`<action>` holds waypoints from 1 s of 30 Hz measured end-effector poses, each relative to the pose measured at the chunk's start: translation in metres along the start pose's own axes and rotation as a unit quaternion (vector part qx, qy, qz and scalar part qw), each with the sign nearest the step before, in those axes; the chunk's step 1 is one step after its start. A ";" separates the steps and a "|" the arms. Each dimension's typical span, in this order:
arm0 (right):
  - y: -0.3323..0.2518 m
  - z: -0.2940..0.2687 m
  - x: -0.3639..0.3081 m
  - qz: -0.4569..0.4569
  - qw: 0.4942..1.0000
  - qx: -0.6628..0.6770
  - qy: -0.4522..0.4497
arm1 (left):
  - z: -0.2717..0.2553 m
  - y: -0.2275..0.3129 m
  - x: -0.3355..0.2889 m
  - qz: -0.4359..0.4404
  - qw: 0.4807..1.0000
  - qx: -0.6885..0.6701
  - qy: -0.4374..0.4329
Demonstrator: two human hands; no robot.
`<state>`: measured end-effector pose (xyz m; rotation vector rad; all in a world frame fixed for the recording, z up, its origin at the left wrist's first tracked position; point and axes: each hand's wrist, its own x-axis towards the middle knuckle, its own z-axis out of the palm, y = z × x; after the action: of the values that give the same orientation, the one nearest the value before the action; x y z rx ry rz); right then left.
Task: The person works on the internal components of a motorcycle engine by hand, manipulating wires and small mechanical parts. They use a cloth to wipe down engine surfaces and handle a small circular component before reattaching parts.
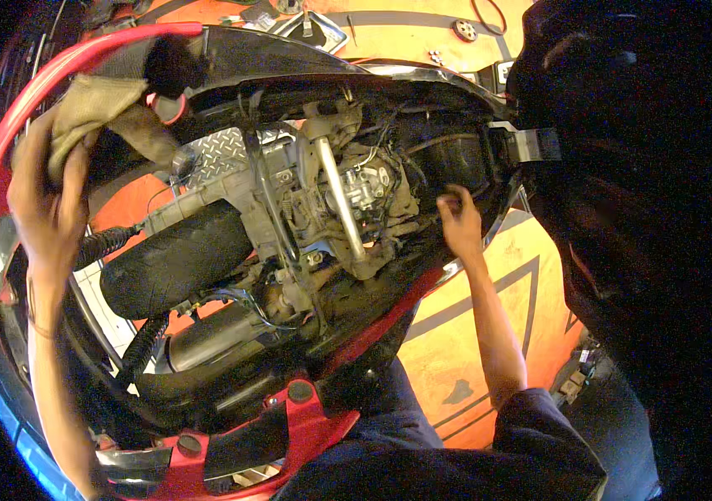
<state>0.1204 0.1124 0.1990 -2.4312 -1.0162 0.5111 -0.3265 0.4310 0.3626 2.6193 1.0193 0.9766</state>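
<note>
My left hand (48, 188) is at the far left, closed on a bunched olive-tan rag (95, 104) that hangs over the tail of a scooter. Beside the rag is a red-rimmed round part (167, 108). My right hand (461, 221) reaches into the right end of the scooter's open body, its fingers curled in by the black inner wall (453, 163); whatever they touch or hold is hidden. Between the hands lie the dusty engine (368, 190), a bright metal tube (339, 196) across it, and the rear tyre (176, 263).
Red body trim (63, 75) curves along the far left edge, and a red bracket (301, 409) with dark round pads sits near me. Black coil springs (145, 344) flank the tyre. Beyond, a tray (310, 32) and a round metal part (464, 31) lie on the orange floor (410, 46).
</note>
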 end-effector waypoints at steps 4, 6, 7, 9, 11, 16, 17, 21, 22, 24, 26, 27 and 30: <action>0.008 0.054 0.089 0.031 0.998 -0.036 -0.038 | 0.025 0.098 0.021 -0.224 0.964 -0.135 -0.055; -0.002 0.082 0.121 0.054 0.993 -0.082 -0.068 | 0.040 0.130 0.027 -0.284 0.950 -0.084 -0.101; -0.012 0.097 0.130 0.071 0.988 -0.100 -0.093 | 0.050 0.142 0.022 -0.356 0.920 -0.118 -0.114; -0.019 0.111 0.139 0.085 0.982 -0.093 -0.139 | 0.076 0.158 0.019 -0.399 0.854 -0.255 -0.217; -0.015 0.110 0.149 0.076 0.981 -0.040 -0.175 | 0.105 0.170 0.008 -0.414 0.807 -0.322 -0.270; 0.001 0.101 0.153 0.076 0.980 -0.027 -0.182 | 0.158 0.187 0.008 -0.425 0.763 -0.345 -0.343; -0.001 0.092 0.152 0.102 0.974 0.043 -0.198 | 0.168 0.186 0.009 -0.435 0.763 -0.354 -0.321; 0.029 0.065 0.144 0.116 0.946 0.223 -0.205 | 0.207 0.182 0.024 -0.461 0.774 -0.348 -0.259; 0.033 0.065 0.135 0.088 0.941 0.256 -0.202 | 0.213 0.179 0.029 -0.466 0.775 -0.353 -0.240; 0.030 0.052 0.116 0.048 0.936 0.292 -0.191 | 0.236 0.177 0.036 -0.466 0.762 -0.405 -0.197; 0.048 0.043 0.109 0.178 0.897 0.363 -0.179 | 0.261 0.188 0.047 -0.427 0.782 -0.400 -0.214; 0.055 0.044 0.106 0.240 0.866 0.402 -0.175 | 0.271 0.192 0.051 -0.408 0.794 -0.392 -0.223; 0.008 0.055 0.107 0.209 0.961 0.129 -0.130 | 0.306 0.197 0.064 -0.346 0.818 -0.402 -0.224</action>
<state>0.1685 0.2003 0.1318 -2.3786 -0.4790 1.0589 0.0092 0.3485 0.2325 1.4756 0.9999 0.4152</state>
